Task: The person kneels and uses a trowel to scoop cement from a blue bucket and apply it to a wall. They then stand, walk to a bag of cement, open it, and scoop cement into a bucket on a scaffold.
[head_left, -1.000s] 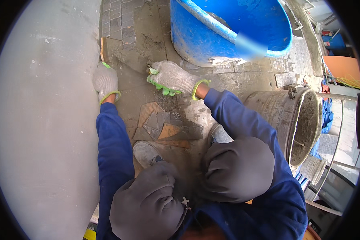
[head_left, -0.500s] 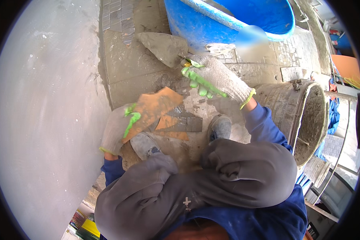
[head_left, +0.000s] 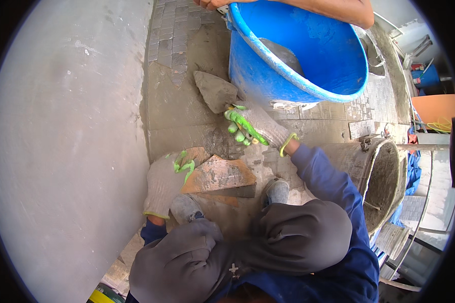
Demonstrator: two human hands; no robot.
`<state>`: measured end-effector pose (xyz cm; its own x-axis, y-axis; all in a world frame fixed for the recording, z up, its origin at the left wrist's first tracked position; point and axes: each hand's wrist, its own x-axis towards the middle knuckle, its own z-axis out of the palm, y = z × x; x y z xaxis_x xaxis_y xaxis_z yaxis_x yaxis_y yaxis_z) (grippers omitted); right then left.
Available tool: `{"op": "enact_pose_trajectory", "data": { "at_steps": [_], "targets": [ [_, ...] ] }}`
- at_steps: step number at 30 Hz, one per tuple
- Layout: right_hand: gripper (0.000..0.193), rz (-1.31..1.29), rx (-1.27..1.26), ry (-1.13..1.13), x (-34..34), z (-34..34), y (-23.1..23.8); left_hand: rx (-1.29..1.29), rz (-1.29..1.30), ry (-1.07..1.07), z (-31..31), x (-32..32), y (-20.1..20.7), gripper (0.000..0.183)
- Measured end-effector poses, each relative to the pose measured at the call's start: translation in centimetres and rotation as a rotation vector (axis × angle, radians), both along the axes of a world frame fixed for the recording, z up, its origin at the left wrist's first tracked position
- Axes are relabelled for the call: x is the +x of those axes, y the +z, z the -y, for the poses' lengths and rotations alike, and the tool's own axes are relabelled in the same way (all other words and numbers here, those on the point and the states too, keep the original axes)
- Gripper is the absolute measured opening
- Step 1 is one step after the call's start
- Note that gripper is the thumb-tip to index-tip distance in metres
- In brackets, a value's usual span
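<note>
Right hand (head_left: 263, 123) has its gloved fingers (head_left: 248, 127) wrapped round a trowel (head_left: 215, 92), blade pointing far-left, long axis running near-right to far-left, just left of a blue tub (head_left: 255, 76) with some grey stuff (head_left: 283, 54) in it. Left hand (head_left: 163, 184) is at the left end of a broken ridged tile (head_left: 222, 174), lengthwise left-to-right; can't tell if it's gripping. Bucket (head_left: 341, 159) on its side, right, mouth facing right, grey crust (head_left: 381, 179) inside.

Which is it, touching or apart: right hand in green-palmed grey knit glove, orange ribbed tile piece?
Apart. The head view shows mottled grey floor between the gloved right hand and the orange ribbed tile piece.
</note>
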<state>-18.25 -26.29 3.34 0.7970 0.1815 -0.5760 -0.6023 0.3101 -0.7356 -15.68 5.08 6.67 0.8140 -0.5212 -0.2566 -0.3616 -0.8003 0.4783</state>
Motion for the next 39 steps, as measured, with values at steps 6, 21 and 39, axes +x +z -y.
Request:
{"op": "enact_pose_trajectory", "data": {
  "at_steps": [6,21,39],
  "targets": [
    [0.045,0.000,0.282,-0.001,7.4,1.1,-2.9,-0.242,0.001,0.063,1.0,1.9,1.4,0.037],
    [0.051,-0.069,0.115,0.059,13.8,2.0,-7.5,-0.346,-0.239,0.061,1.0,2.2,-0.7,0.035],
    [0.038,-0.123,0.071,0.011,13.6,0.0,-3.2,-0.804,-0.082,0.622,7.5,20.9,-11.1,0.031]
  ]
}}
